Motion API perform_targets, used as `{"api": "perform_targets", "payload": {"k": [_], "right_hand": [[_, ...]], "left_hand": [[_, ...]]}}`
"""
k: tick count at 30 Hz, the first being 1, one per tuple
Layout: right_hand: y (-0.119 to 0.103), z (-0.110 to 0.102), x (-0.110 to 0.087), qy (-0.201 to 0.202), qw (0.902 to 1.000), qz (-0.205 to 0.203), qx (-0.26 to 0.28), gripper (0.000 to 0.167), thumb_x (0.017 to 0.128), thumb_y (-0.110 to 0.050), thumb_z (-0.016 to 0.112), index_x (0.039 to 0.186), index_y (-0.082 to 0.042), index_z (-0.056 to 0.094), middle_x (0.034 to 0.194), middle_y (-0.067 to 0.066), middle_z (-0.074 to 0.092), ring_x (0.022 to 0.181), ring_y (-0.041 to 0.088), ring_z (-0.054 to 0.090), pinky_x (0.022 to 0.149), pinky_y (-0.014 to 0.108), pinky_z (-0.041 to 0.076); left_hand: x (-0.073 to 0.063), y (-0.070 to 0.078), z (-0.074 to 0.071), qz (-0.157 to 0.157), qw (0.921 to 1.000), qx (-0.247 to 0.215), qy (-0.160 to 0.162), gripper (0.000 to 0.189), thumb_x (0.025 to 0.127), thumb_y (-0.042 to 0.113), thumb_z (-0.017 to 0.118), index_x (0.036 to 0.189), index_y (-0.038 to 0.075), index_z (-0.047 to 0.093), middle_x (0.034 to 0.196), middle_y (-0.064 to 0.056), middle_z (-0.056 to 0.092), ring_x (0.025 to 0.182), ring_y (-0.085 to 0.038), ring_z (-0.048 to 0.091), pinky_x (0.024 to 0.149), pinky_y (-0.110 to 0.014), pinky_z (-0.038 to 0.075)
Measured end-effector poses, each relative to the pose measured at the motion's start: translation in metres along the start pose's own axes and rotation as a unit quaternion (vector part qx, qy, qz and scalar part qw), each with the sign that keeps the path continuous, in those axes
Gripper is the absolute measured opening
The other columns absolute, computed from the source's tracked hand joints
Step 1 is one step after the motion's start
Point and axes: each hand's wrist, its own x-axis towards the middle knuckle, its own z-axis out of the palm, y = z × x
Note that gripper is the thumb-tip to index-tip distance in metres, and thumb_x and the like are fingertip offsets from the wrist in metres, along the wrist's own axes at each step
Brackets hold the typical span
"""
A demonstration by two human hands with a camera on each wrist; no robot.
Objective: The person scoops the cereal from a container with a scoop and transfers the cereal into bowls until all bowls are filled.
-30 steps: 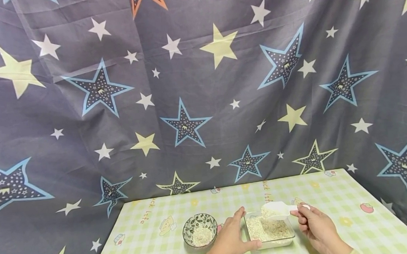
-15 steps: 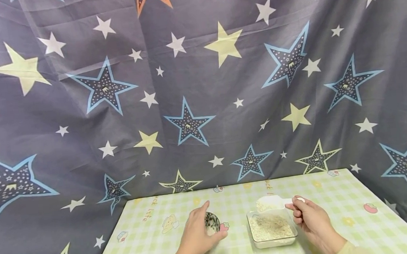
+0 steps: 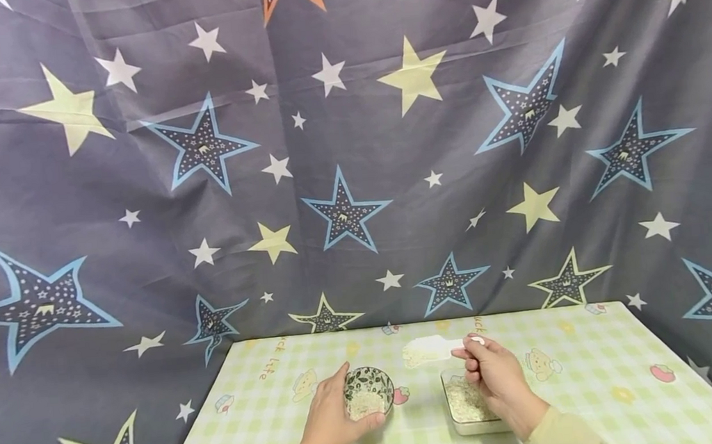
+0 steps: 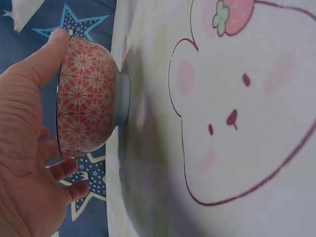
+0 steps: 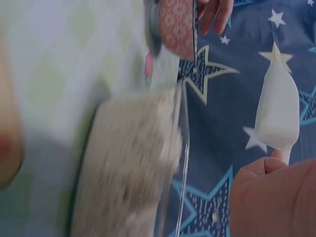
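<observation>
My left hand (image 3: 332,417) grips a small bowl (image 4: 89,96), thumb at one side of its rim and fingers at the other. Red flowers pattern the bowl outside, dark leaves inside, and pale flakes (image 3: 365,404) that look like oats lie in it. It stands on the table. My right hand (image 3: 500,381) pinches the handle of a white scoop (image 5: 278,108), held level above the table between the bowl and a clear rectangular container (image 3: 479,428). More flakes heap in the scoop's front end. The container holds the same flakes (image 5: 123,163); my right hand partly hides it in the head view.
A green-and-white checked tablecloth (image 3: 592,357) with printed cartoons covers the table. Behind it hangs a dark curtain (image 3: 362,138) with stars, close along the table's back edge.
My left hand has left the container's side and taken hold of the bowl. The right hand has carried the loaded scoop leftward from over the container. The head view has shifted slightly.
</observation>
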Motion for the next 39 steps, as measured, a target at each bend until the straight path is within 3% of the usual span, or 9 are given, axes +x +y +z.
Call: {"api": "perform_targets", "payload": {"k": [6, 16, 23, 27, 30, 36, 38, 39], "right_hand": [[0.011, 0.034, 0.002, -0.003, 0.9997, -0.010, -0.023, 0.032, 0.109, -0.011, 0.057, 0.138, 0.000, 0.048, 0.074, -0.006, 0.076, 0.055, -0.007, 0.049, 0.047, 0.009, 0.041], [0.028, 0.069, 0.001, -0.003, 0.9903, -0.092, -0.104, 0.040, 0.104, -0.012, 0.067, 0.140, 0.001, 0.057, 0.075, 0.003, 0.079, 0.055, 0.002, 0.049, 0.050, 0.015, 0.039], [0.038, 0.076, -0.004, -0.022, 0.9605, -0.173, -0.217, 0.034, 0.103, -0.015, 0.070, 0.136, -0.009, 0.065, 0.084, 0.010, 0.082, 0.049, 0.003, 0.041, 0.044, 0.018, 0.029], [0.041, 0.076, -0.010, -0.038, 0.9421, -0.232, -0.239, 0.030, 0.103, -0.016, 0.072, 0.132, -0.016, 0.068, 0.083, 0.009, 0.081, 0.051, 0.001, 0.043, 0.045, 0.018, 0.030], [0.043, 0.075, -0.013, -0.053, 0.9153, -0.303, -0.260, 0.028, 0.102, -0.016, 0.074, 0.129, -0.020, 0.071, 0.077, 0.003, 0.079, 0.051, -0.002, 0.044, 0.046, 0.017, 0.035], [0.047, 0.073, -0.014, -0.082, 0.8214, -0.473, -0.308, 0.029, 0.101, -0.008, 0.072, 0.129, -0.015, 0.070, 0.060, -0.008, 0.062, 0.052, -0.012, 0.033, 0.044, 0.010, 0.033], [0.047, 0.072, -0.014, -0.084, 0.8016, -0.503, -0.312, 0.030, 0.101, -0.005, 0.072, 0.129, -0.015, 0.069, 0.060, -0.010, 0.062, 0.053, -0.014, 0.032, 0.045, 0.008, 0.032], [0.047, 0.072, -0.014, -0.085, 0.7969, -0.510, -0.313, 0.031, 0.101, -0.004, 0.072, 0.129, -0.015, 0.069, 0.060, -0.011, 0.061, 0.054, -0.014, 0.031, 0.045, 0.007, 0.031]], "left_hand": [[0.003, -0.004, 0.001, -0.011, 0.9999, -0.005, -0.001, 0.127, 0.068, 0.066, 0.094, 0.163, 0.001, 0.039, 0.154, -0.023, 0.057, 0.139, -0.046, 0.055, 0.116, -0.068, 0.046], [0.008, -0.008, 0.004, -0.030, 0.9995, -0.003, -0.002, 0.133, 0.062, 0.066, 0.096, 0.162, 0.001, 0.039, 0.150, -0.018, 0.063, 0.129, -0.039, 0.061, 0.112, -0.062, 0.051], [0.007, -0.007, 0.001, -0.035, 0.9993, 0.001, -0.009, 0.131, 0.063, 0.068, 0.095, 0.162, 0.002, 0.040, 0.148, -0.016, 0.064, 0.128, -0.038, 0.063, 0.110, -0.063, 0.052], [0.007, -0.004, -0.003, -0.034, 0.9992, 0.005, -0.022, 0.130, 0.063, 0.067, 0.096, 0.161, 0.001, 0.040, 0.149, -0.015, 0.064, 0.128, -0.039, 0.063, 0.111, -0.064, 0.050], [0.008, 0.000, -0.007, -0.039, 0.9987, 0.008, -0.033, 0.130, 0.063, 0.065, 0.097, 0.160, 0.000, 0.041, 0.150, -0.015, 0.064, 0.129, -0.041, 0.062, 0.111, -0.066, 0.050], [0.012, 0.006, -0.011, -0.053, 0.9973, 0.012, -0.050, 0.131, 0.061, 0.063, 0.099, 0.160, -0.001, 0.041, 0.151, -0.015, 0.063, 0.130, -0.044, 0.061, 0.111, -0.067, 0.049], [0.013, 0.006, -0.011, -0.056, 0.9971, 0.013, -0.051, 0.132, 0.060, 0.062, 0.100, 0.160, -0.001, 0.042, 0.151, -0.014, 0.063, 0.131, -0.043, 0.061, 0.112, -0.066, 0.049], [0.014, 0.007, -0.011, -0.056, 0.9971, 0.013, -0.050, 0.132, 0.059, 0.062, 0.100, 0.160, -0.001, 0.042, 0.151, -0.014, 0.063, 0.131, -0.043, 0.061, 0.112, -0.066, 0.049]]}}
